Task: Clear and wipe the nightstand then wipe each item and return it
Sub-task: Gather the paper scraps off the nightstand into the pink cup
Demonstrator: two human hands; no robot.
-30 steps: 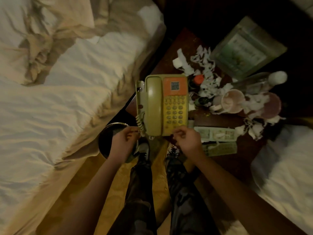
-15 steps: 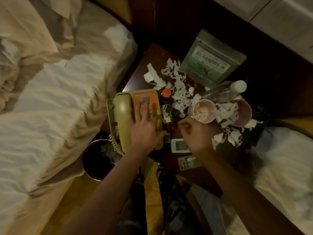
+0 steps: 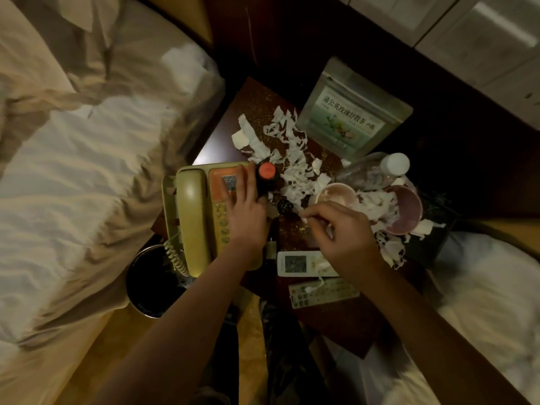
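Resting flat on the keypad of the beige corded desk telephone (image 3: 201, 217), the left hand (image 3: 247, 219) lies with fingers straight and spread, grasping nothing. Telephone sits at the left edge of the dark reddish-brown wooden nightstand (image 3: 251, 112), handset in its cradle, coiled cord hanging off the near-left corner above a round dark waste bin (image 3: 152, 285) on the floor.

Right hand (image 3: 343, 232) hovers over the middle of the nightstand, fingers curled, thumb and forefinger pinching a small white scrap of torn paper (image 3: 304, 220).

Small dark bottle with an orange-red cap (image 3: 266, 178) stands just beside the telephone's right side, touching or nearly touching the left hand's fingertips; cannot tell which. Torn white paper shreds (image 3: 287, 150) are strewn across the middle and back of the top. A grey-green foil pouch with a printed label (image 3: 350, 112) stands at the back edge. Clear plastic bottle with a white cap (image 3: 377, 171) lies on its side toward the right edge. Pale round cup (image 3: 336, 194) and pinkish round bowl (image 3: 407, 209) sit near the right edge, shreds over both.

White remote control with a small screen (image 3: 298, 263) lies near the front edge, partly under the right wrist; a second, flat, pale remote with rows of buttons (image 3: 324, 292) lies just in front of it.

White-sheeted beds flank the nightstand, left (image 3: 87, 176) and right (image 3: 482, 287).
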